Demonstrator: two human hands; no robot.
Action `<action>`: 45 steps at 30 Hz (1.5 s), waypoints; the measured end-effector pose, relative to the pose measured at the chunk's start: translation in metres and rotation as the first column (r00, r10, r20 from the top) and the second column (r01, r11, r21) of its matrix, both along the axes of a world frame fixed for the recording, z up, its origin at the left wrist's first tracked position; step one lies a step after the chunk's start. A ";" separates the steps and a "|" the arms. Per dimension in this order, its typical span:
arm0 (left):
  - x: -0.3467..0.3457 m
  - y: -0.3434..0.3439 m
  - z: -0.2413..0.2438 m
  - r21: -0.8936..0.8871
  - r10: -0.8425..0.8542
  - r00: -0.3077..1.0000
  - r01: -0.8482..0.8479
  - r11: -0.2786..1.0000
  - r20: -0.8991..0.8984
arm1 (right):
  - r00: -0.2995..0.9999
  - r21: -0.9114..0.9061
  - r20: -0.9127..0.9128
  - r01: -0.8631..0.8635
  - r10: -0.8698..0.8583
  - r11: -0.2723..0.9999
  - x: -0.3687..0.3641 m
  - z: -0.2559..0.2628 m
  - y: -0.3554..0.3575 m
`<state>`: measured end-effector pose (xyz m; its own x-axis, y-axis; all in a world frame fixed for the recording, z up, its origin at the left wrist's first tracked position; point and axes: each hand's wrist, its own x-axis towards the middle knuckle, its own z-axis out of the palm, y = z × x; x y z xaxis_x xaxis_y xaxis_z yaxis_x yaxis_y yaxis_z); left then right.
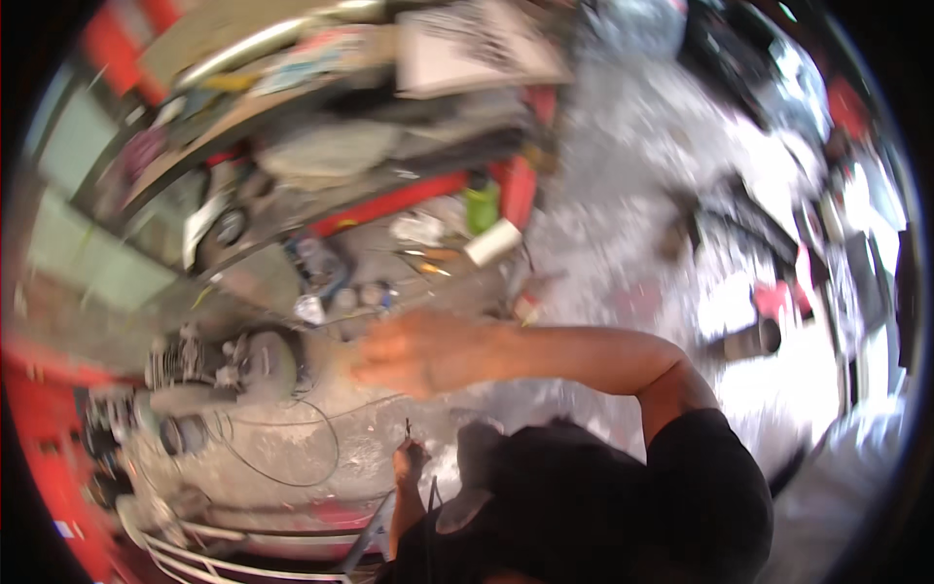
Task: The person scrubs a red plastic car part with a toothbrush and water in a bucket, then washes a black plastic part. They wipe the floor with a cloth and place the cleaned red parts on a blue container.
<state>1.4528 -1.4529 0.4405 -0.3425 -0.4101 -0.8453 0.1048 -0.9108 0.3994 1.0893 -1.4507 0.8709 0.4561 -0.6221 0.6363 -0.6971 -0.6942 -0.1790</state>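
Observation:
My right hand reaches across the middle of the view, blurred, over the concrete floor. Its fingers are too smeared to tell whether it holds anything. Lower down, near my black shirt, my left hand is closed on a small thin dark tool, whose tip points up in the view. Beyond my right hand, hand tools with orange handles lie beside a white box and a green container. Round cans or cups stand just past the fingers.
Engine-like metal parts sit at the left, with a thin cable looping over the floor. A cluttered bench with a large cardboard sheet spans the top. A metal cylinder lies at the right. White metal tubing crosses the lower left.

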 end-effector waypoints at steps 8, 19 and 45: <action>-0.069 0.033 0.045 -0.074 -0.325 0.911 0.353 0.933 0.253 | 0.443 0.866 0.280 0.267 -0.852 0.423 -0.085 -0.317 0.421; -0.327 0.137 0.037 -0.090 -0.690 0.714 0.700 0.708 0.118 | -0.528 0.975 0.087 0.218 -0.844 -0.036 -0.175 -0.350 0.701; -1.081 0.779 0.033 -0.271 -0.860 -0.507 0.821 -0.502 0.054 | -0.863 0.924 -0.352 -0.258 0.363 0.283 -0.111 -0.496 0.920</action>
